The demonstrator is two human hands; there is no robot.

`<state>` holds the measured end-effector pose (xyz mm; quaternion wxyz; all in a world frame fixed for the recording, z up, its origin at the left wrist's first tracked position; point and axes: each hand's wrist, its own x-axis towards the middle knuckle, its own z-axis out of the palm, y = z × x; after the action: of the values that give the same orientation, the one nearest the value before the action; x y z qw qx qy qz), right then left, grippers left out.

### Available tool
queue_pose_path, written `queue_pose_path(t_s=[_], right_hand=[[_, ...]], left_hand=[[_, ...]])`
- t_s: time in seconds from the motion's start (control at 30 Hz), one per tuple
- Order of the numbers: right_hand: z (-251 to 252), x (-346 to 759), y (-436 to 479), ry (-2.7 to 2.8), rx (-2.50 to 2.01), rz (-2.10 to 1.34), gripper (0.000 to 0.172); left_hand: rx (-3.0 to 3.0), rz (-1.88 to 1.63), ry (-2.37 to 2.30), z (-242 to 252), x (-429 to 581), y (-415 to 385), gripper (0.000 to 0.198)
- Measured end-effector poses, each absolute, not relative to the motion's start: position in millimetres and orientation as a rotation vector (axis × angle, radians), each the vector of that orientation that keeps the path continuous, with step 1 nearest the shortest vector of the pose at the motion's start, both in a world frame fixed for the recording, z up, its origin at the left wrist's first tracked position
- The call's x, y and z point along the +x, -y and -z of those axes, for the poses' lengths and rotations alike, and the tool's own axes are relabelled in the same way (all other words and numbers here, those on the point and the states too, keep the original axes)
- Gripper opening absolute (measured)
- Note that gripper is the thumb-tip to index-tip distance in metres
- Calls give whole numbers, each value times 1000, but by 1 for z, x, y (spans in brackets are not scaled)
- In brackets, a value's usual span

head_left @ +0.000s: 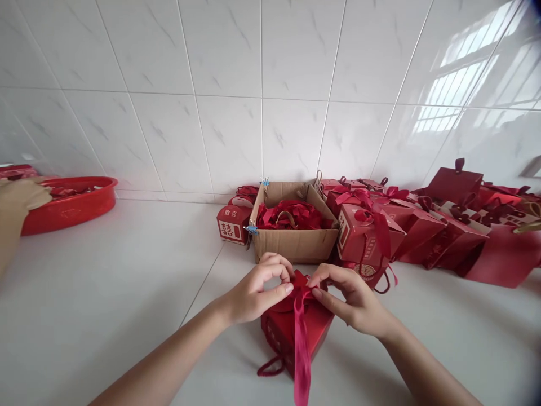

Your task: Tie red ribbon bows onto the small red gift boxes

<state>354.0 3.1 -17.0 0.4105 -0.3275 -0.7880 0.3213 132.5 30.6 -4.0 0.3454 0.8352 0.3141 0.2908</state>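
Note:
A red gift box (315, 326) sits on the counter in front of me, with a dark red cord handle at its lower left. A ribbon (301, 349) runs from the box's top down over its near side, its tail hanging toward me. At the top, my left hand (262, 287) pinches the left part of the ribbon bow between thumb and fingers. From the other side, my right hand (350, 296) pinches the bow's right part. The exact loops between the fingertips are partly hidden.
Behind the gift box stands an open cardboard box (291, 245) holding red ribbon pieces. A small red box (233, 221) is left of it. Several red gift boxes (448, 239) line the right side. At far left is a red basin (76, 211), beside a beige sleeve (14, 211).

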Motion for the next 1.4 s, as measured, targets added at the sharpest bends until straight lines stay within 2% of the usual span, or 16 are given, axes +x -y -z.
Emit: queue_pose_path(t_s=[0.23,0.47,0.7,1.0,1.4], right_hand=[[23,350,1,1968,-770,-542,14],[33,341,5,1998,-760,-214,26],[33,339,2,1949,-760,-167,25],[36,340,6,1975,-1062,-80,21],[29,344,6,1971,-870,-135,22]], left_hand=[[2060,-802,-830,12,130,-28,16],[2050,-920,-855,14,133,-23,18],[2063,-943,-828,17,135,-22,15],[2046,-935,-846,24,136,-21,15],[2053,-995,-835,26,141,-20,15]])
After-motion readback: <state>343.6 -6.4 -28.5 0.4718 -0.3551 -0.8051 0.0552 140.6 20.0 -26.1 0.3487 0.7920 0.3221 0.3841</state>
